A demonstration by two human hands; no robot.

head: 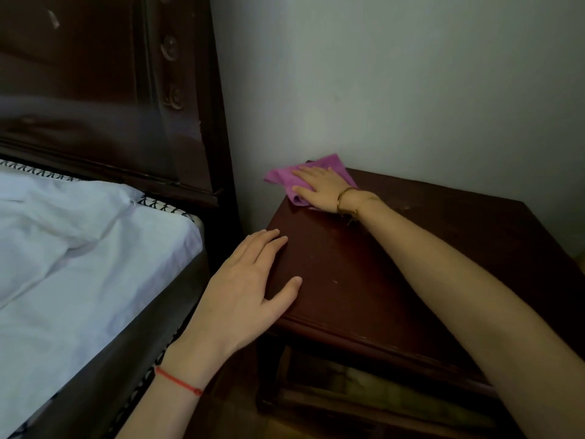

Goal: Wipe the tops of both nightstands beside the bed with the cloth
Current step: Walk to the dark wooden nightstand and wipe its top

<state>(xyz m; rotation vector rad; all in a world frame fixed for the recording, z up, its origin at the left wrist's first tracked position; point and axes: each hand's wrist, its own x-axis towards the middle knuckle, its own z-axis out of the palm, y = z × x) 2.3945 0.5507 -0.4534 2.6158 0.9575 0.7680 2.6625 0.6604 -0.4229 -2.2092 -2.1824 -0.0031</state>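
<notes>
Cloth [281, 177] partly under right hand [318, 188]

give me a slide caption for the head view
Right hand presses purple cloth on dark wooden nightstand; left hand rests flat.

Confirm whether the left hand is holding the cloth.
No, the left hand lies bare on the nightstand; the right hand presses the cloth.

Nightstand [395, 264] top open centre, right; wall [411, 90] blocks rear; bed [79, 248] close left.
</notes>
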